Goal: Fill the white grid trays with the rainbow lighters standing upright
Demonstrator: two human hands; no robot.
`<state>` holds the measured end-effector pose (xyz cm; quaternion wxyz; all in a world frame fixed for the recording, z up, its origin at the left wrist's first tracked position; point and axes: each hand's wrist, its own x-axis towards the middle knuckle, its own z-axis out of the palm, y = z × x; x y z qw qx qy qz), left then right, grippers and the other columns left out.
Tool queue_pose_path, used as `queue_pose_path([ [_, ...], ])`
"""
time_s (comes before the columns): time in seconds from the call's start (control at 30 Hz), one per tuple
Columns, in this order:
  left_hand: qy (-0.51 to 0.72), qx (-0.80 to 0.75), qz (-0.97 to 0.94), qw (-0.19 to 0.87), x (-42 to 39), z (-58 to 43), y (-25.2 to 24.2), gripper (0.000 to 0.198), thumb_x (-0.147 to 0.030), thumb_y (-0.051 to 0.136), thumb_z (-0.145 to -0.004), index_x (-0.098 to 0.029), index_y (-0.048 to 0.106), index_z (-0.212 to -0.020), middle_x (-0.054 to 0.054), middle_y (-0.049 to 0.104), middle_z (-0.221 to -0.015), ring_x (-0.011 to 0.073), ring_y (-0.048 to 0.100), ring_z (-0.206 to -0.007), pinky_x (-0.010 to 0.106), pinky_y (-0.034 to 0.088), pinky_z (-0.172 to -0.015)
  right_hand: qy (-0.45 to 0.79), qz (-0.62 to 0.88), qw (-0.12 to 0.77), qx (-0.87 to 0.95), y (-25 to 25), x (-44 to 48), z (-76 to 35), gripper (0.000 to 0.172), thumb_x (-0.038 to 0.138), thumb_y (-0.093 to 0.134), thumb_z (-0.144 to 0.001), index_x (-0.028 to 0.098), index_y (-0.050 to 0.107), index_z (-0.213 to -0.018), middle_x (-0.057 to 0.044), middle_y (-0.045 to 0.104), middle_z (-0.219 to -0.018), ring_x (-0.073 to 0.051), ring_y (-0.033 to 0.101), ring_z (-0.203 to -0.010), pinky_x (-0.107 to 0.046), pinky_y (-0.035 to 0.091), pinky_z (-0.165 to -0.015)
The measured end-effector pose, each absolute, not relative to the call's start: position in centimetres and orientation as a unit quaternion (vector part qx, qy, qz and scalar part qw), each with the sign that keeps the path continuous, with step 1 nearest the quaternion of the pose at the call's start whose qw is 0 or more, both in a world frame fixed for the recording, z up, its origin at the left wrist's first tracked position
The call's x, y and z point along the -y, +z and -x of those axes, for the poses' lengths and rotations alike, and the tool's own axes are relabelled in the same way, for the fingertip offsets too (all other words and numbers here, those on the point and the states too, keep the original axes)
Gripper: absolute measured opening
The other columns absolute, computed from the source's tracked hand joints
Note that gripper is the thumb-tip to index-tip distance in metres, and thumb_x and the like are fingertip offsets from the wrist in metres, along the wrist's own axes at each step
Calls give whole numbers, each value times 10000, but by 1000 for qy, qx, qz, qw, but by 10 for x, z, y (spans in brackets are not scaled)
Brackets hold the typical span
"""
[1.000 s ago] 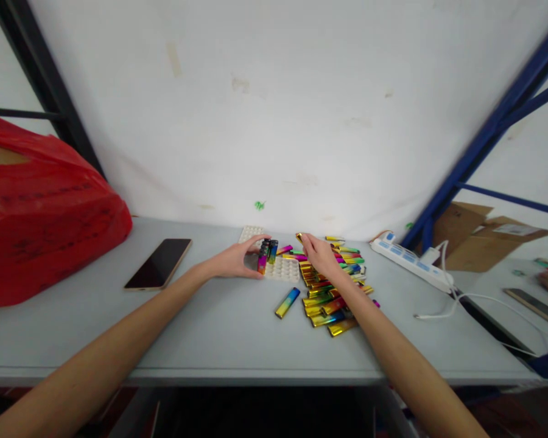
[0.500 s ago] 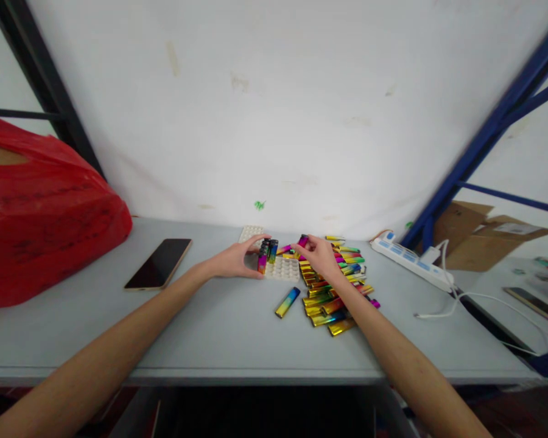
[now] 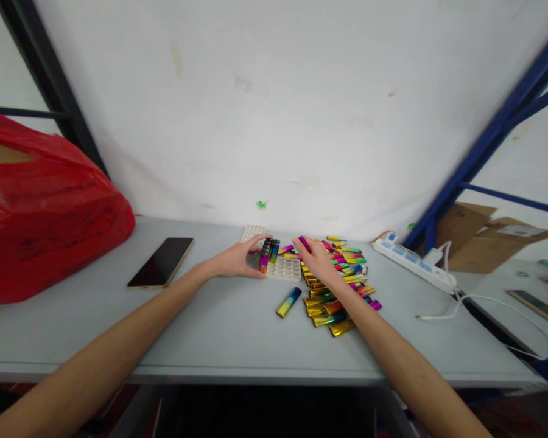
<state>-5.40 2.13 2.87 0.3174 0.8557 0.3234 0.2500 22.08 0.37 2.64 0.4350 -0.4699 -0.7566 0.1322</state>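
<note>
Done: few upright lighters (image 3: 263,264) at tray (image 3: 285,269), row clasped by your left hand (image 3: 234,260). Your right hand (image 3: 318,261) grips one lighter (image 3: 304,244) near pile (image 3: 320,300). Outstanding: that one, bulk lying in pile, loose lighter (image 3: 289,302) nearer you.

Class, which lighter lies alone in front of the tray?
The blue-and-yellow lighter, just left of the pile. It lies apart, while others are heaped together and the standing lighters cluster at the left hand.
</note>
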Motion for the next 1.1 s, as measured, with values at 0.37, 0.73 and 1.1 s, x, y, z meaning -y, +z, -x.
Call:
queue_pose_path([
  [0.37, 255, -313, -855, 325, -22, 55, 26, 1095, -462, 896, -725, -239, 303, -1619, 115, 718, -1367, 323, 646, -1318, 440, 449, -1159, 91, 509, 386, 764, 31, 7, -214, 427, 414, 504, -963, 223, 461, -583, 22, 468, -549, -140, 427, -573, -280, 278, -587],
  [0.73, 255, -311, -858, 321, -24, 56, 25, 1080, -440, 893, -730, -237, 307, -1616, 108, 712, -1373, 314, 645, -1323, 423, 444, -1162, 61, 495, 371, 784, 30, 13, -207, 458, 491, 484, -1032, 231, 441, -658, 26, 487, -598, -145, 431, -590, -289, 266, -600],
  [1.1, 251, -311, -857, 326, -22, 55, 26, 1083, -420, 889, -735, -246, 292, -1621, 106, 723, -1350, 308, 645, -1319, 440, 450, -1157, 41, 423, 364, 829, 27, 15, -208, 301, 402, 398, -1113, 230, 570, -936, -58, 646, -916, -206, 596, -845, -309, 438, -789],
])
